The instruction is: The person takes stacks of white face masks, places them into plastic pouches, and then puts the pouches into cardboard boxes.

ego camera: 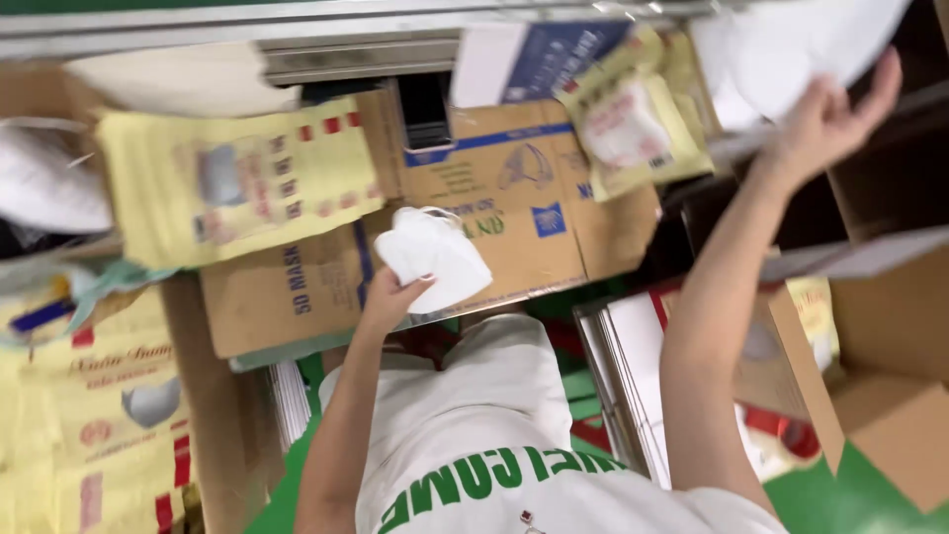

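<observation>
Hands worked well apart over a crowded worktop. The left hand (pixel 388 297) had its grip pinched on the lower edge of a white folded face mask (pixel 433 255), thumb on top, and the mask stood up and away from the fingers, over a flattened brown cardboard box (pixel 514 198) lying just beyond it. The right hand (pixel 828 117) reached far up and to the right, its fingers spread against the underside of a white sheet (pixel 791 44); whether that grip truly closed on the sheet could not be told, since the fingertips were lost behind it.

Left of the mask hand lay a yellow printed bag (pixel 232 183), its near edge overlapping the cardboard. More yellow bags (pixel 109 415) were stacked lower left, cut off by the frame. Above the box and toward the right hand rested a yellow packet with a mask inside (pixel 633 119). Below the right forearm stood an open brown carton (pixel 880 376), partly out of view. Free room was scant: only a strip of green floor (pixel 870 494) showed near the carton. Everything was motion-blurred, so small print and edges were hard to make out.
</observation>
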